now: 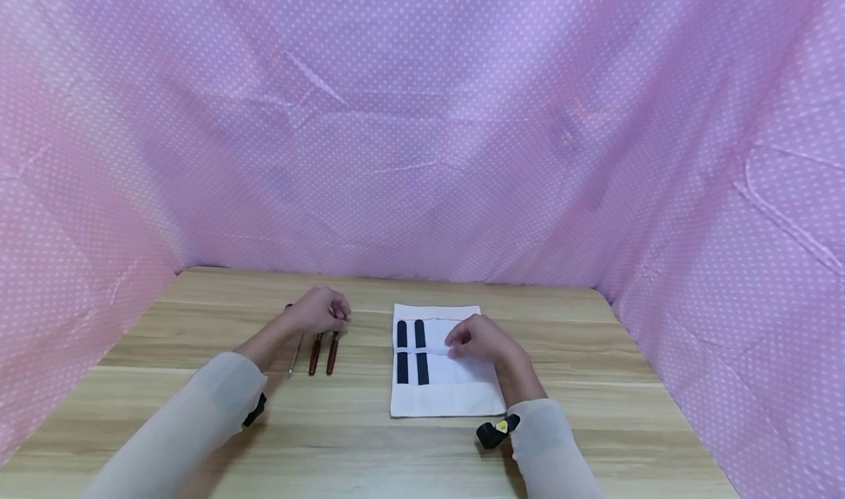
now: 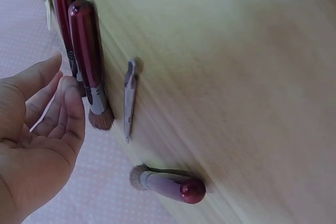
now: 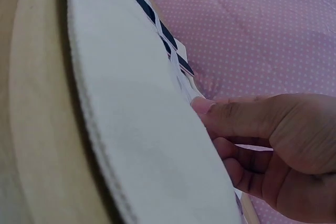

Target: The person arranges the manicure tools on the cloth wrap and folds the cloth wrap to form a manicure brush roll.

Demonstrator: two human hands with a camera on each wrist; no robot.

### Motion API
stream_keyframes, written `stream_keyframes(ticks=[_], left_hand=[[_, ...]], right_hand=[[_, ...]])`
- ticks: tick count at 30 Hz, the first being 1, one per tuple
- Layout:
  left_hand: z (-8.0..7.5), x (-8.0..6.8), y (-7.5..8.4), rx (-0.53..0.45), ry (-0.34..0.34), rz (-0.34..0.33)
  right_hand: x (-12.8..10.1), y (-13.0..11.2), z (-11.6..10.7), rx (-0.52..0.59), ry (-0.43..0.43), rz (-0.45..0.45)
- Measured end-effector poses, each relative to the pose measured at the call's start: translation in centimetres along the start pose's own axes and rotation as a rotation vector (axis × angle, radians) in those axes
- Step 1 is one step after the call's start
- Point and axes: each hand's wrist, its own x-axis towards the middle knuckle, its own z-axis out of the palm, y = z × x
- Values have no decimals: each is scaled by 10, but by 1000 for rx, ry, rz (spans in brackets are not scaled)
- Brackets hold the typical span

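Over the makeup brushes on the left, my left hand [image 1: 322, 310] has its fingers loosely bent, with a gap between thumb and fingers in the left wrist view. Nearest to it are two brushes with dark red handles, the closer-looking brush [image 2: 85, 40] and a farther brush [image 2: 62, 1]. A white cloth pouch [image 1: 449, 403] lies flat under my right hand [image 1: 485, 340]. Its thumb and fingers pinch the thin white elastic band [image 3: 181, 80] across the pouch. Two black flat strips with rounded ends, like nail files [image 1: 402, 367], sit under that band.
A slim silver tool [image 2: 129, 100] lies beside the brushes, with another red-handled brush [image 2: 173, 186] beyond it. The wooden table [image 1: 370, 455] is bordered by a pink dotted curtain [image 1: 422, 191] at the back and sides.
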Motion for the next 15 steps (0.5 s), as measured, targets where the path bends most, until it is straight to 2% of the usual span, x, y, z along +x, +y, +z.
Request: stream_keyframes(ticks=[4,8,15], left_hand=[[3,-2,4,-34,0,-20],[10,-3,7,-79,-10,-9],[24,-4,15,-54,-19,-7]], right_hand=[[1,-1,0,2,-1,13],[1,1,1,-6,-6,1],[2,3,2,-11,-13,-24]])
